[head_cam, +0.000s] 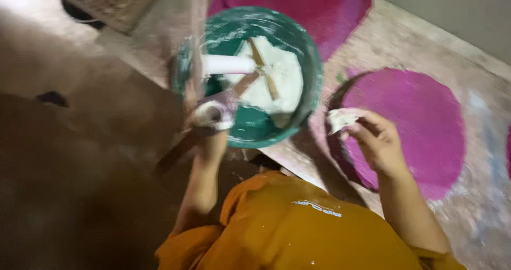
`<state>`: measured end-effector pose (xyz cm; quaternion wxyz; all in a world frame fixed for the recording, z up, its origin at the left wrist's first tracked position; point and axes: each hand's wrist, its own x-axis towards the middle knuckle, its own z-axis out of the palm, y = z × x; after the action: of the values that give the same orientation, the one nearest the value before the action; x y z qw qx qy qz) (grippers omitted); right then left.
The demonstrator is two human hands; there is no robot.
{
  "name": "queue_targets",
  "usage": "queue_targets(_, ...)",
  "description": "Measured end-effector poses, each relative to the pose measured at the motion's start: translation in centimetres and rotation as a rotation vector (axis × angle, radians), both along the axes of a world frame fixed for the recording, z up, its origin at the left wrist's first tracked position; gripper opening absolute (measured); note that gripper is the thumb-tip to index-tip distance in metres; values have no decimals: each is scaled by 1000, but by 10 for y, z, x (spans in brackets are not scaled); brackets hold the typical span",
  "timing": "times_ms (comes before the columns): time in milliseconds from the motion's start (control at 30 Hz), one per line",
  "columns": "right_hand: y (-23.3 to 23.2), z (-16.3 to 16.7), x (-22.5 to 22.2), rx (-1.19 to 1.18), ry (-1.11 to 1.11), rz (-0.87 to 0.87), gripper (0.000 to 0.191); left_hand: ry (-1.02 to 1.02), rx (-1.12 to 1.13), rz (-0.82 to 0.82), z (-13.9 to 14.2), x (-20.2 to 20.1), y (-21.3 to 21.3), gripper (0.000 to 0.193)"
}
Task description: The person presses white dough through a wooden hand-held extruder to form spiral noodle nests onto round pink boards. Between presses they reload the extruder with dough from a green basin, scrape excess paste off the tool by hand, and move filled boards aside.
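Observation:
My left hand (214, 114), smeared with white paste, grips the near rim of a green basin (308, 62) and holds it up. Inside the basin lie a mound of white paste (277, 73), a white tube-like piece (229, 64) and crossed flat sticks (263, 70). My right hand (375, 139) is to the right of the basin, apart from it, pinching a small white lump (340, 118) between its fingertips. My orange shirt (298, 227) fills the bottom of the view.
A pale, stained surface (394, 41) bears large round magenta patches, one behind my right hand (426, 121) and one behind the basin (319, 4). The left side is dark brown and blurred. A woven mat-like object (106, 1) lies at the top left.

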<state>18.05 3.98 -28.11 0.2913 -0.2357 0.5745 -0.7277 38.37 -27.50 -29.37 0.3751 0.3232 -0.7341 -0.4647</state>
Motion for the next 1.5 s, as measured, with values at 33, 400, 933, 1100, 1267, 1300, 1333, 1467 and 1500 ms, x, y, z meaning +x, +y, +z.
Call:
queue_targets(33, -36, 8, 12, 29, 47, 27, 29, -42, -37, -38, 7, -4, -4, 45)
queue_targets(400, -248, 61, 92, 86, 1250, 142, 24, -69, -539, -88, -24, -1, -69, 53)
queue_targets(933, -313, -65, -65, 1205, 1334, 168, 28, 272, -213, 93, -54, -7, -111, 69)
queue_targets(1100, -310, -27, -98, 1170, 1341, 374, 34, 241, -192, 92, -53, -12, -114, 74)
queue_targets(1267, -339, -27, -46, 901, 1352, 640, 31, 287, -148, 93, -49, -14, -116, 71)
queue_targets(1300, -344, -33, -32, 687, 1312, 578, 31, 257, -170, 103, -48, -14, -117, 70)
queue_targets(1333, -357, -42, -18, 853, 1479, 625, 21, 228, -193, 115, -47, -13, -117, 70)
queue_targets(1467, -380, -69, 9, 997, 1697, 646, 15, 237, -177, 120, -44, -11, -117, 71)
queue_targets(1500, -379, -73, 11, 958, 1682, 644, 14, 230, -188, 117, -43, -9, -116, 71)
